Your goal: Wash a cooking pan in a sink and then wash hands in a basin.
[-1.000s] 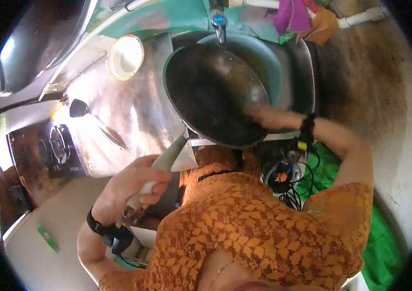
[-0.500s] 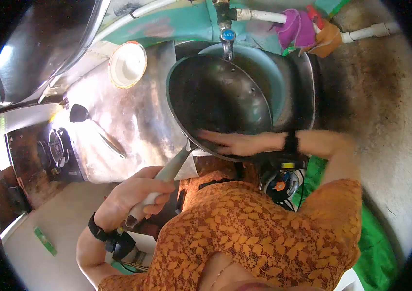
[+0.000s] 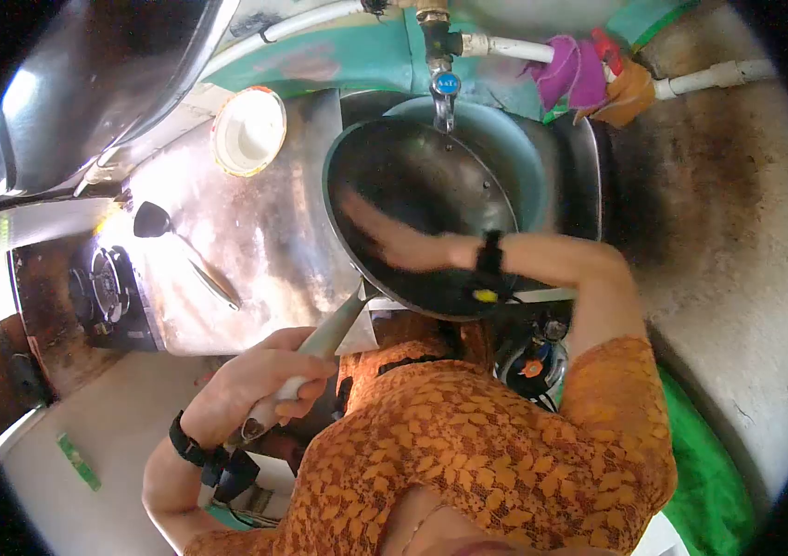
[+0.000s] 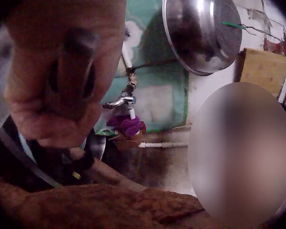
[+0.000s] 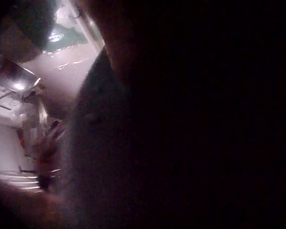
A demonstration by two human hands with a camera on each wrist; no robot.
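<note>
A dark wok (image 3: 422,195) is held tilted over a light blue-green basin (image 3: 514,148) in the sink, under a tap (image 3: 445,107). The left hand (image 3: 269,385) grips its pale handle (image 3: 334,324); in the left wrist view the left hand (image 4: 57,81) is curled round the dark handle end (image 4: 76,71). Inside the wok lies the right hand (image 3: 403,243), blurred, fingers extended towards the wok's left side; whether they touch its surface I cannot tell. The right wrist view is mostly dark, with the hand hard to make out.
On the metal counter (image 3: 255,241) left of the sink are a white bowl (image 3: 248,132) and a spatula (image 3: 190,250). A gas stove (image 3: 111,287) stands farther left. Purple and orange cloths (image 3: 579,74) hang on the pipe at the upper right.
The right hand has swept from the wok's right side, along its near side, to its left part. The left hand keeps its grip on the handle. The head view has shifted slightly.
</note>
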